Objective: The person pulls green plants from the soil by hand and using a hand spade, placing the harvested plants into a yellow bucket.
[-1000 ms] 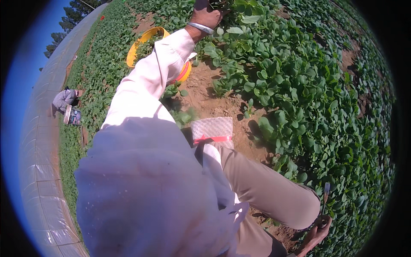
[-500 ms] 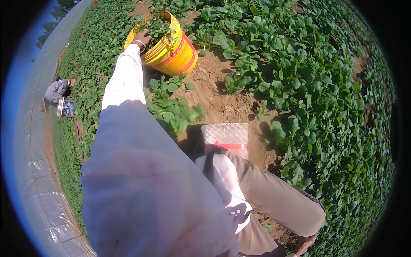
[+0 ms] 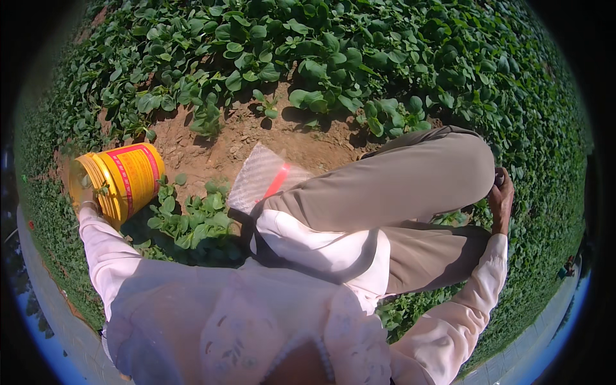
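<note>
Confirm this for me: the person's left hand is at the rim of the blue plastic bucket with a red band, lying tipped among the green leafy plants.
Not quite: the bucket is yellow plastic, not blue. The head view shows the left hand at its rim, the red band around it, and the bucket tipped among the green leafy plants.

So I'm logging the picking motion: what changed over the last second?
The left hand swung from the leafy plants to the yellow bucket and now grips its rim, greens showing inside. The right hand stayed behind the bent knee, the mesh bag on the soil.
</note>
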